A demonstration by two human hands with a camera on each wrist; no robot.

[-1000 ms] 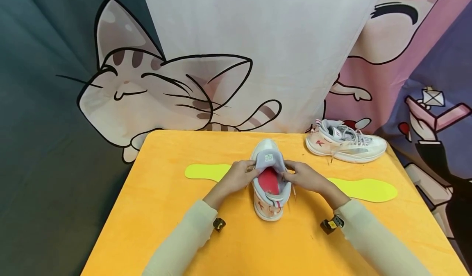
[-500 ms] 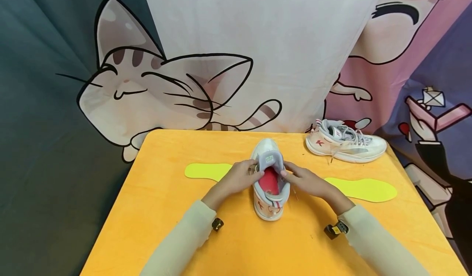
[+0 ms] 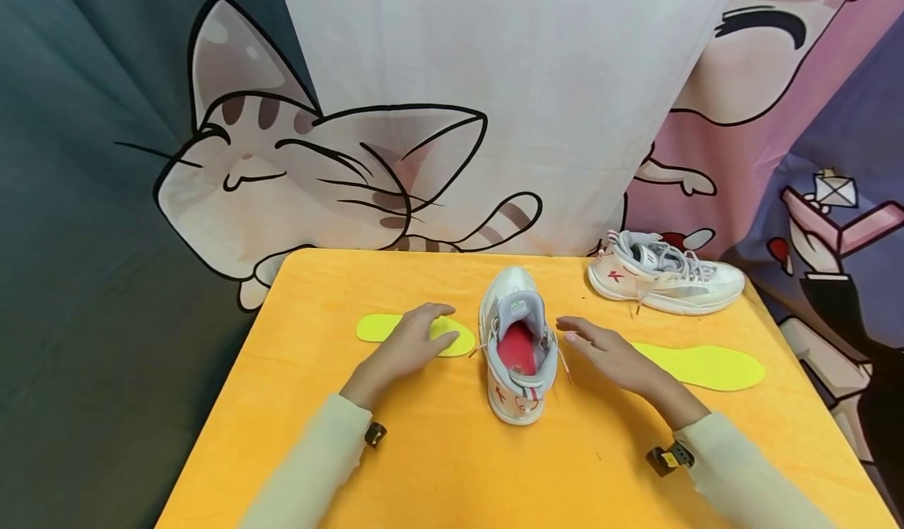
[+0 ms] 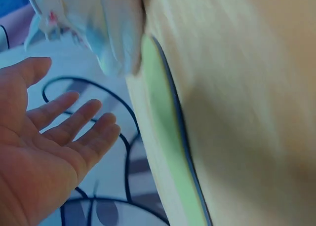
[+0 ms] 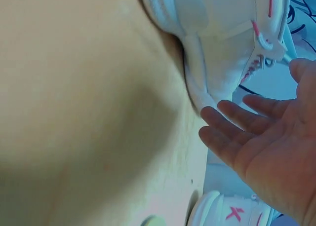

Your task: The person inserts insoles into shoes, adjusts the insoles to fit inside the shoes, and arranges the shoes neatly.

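A white sneaker (image 3: 504,290) stands upright mid-table, heel toward me, its tongue pulled up and a red insole (image 3: 518,348) showing inside. My left hand (image 3: 408,344) is off to its left, over a yellow insole (image 3: 377,326) lying on the table; the left wrist view shows its fingers loosely spread with nothing in them. On the shoe's other side, my right hand (image 3: 607,352) hovers apart from it, fingers relaxed and holding nothing. Behind that hand lies another yellow insole (image 3: 713,367). The left wrist view shows a dark underside on the left insole (image 4: 165,117).
A second white sneaker (image 3: 664,278) lies at the back right corner of the yellow table (image 3: 466,474), toe pointing right. A printed cat curtain (image 3: 551,105) hangs right behind the table's back edge.
Both hands have let go of the sneaker's opening and moved apart, the left one leftward, the right one slightly right. The sneaker stays in place, its laces now hanging at both sides.
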